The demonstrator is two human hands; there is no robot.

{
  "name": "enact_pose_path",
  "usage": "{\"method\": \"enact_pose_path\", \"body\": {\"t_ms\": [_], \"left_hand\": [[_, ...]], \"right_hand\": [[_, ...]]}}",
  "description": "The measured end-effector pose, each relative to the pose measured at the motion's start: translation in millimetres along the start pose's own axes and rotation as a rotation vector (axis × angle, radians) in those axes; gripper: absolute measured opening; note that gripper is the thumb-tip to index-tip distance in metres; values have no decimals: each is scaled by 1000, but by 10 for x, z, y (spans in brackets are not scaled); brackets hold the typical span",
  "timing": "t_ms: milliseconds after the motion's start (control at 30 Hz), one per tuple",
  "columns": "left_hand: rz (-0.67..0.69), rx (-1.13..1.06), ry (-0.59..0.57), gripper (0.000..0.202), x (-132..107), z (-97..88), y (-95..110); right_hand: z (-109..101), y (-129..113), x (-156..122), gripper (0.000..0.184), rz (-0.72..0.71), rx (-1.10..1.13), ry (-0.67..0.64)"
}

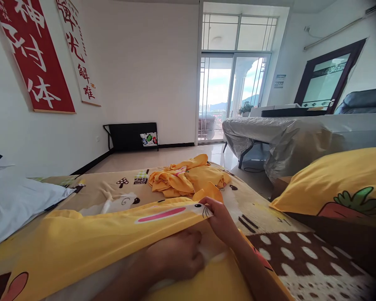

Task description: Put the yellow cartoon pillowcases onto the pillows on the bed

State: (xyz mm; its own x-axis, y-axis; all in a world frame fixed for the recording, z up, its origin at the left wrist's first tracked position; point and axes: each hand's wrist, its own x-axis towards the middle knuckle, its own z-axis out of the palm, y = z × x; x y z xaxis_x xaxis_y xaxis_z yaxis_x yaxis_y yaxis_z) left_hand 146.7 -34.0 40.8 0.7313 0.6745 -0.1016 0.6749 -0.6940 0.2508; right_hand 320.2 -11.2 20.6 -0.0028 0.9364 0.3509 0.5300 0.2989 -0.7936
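A yellow pillowcase (pixel 90 234) with a printed rabbit face lies stretched across the bed in front of me. My right hand (pixel 217 215) pinches its edge beside the rabbit's whiskers and holds it up. Below that raised edge is my left hand (pixel 178 255), curled closed and blurred. What it grips, if anything, is hidden. Pale whitish material shows under the left forearm, within the yellow cloth. Just beyond my hands a crumpled heap of orange-yellow cloth (pixel 188 177) rests on the patterned blanket (pixel 278 251).
White pillows (pixel 28 202) lie at the left. On the right, a yellow pillow with a carrot print (pixel 341 179) sits on a brown box (pixel 326 234). Behind it stands a plastic-covered table (pixel 278 129). A black folded frame (pixel 128 136) leans against the far wall near glass doors (pixel 232 92).
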Motion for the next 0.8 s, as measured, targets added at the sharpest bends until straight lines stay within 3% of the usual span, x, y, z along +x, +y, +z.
{"method": "enact_pose_path", "body": {"t_ms": [100,200,267,500,633,800], "left_hand": [[-50,-15,-20,38,-17,-18,36],[-47,-18,-9,35,-42,-43,86],[-25,1,10,34,-46,-49,100],[-14,64,-5,31,-20,-25,75],[2,80,16,31,-19,-23,84],[11,96,13,32,-32,-54,110]], "right_hand": [[-66,-1,-7,20,26,35,-133],[-183,-11,-24,34,11,82,-319],[-243,-3,-36,41,5,38,-365],[-177,-47,-104,32,125,-646,-35],[-130,-98,-115,33,71,-653,3],[-91,-64,-73,29,128,-510,9]]}}
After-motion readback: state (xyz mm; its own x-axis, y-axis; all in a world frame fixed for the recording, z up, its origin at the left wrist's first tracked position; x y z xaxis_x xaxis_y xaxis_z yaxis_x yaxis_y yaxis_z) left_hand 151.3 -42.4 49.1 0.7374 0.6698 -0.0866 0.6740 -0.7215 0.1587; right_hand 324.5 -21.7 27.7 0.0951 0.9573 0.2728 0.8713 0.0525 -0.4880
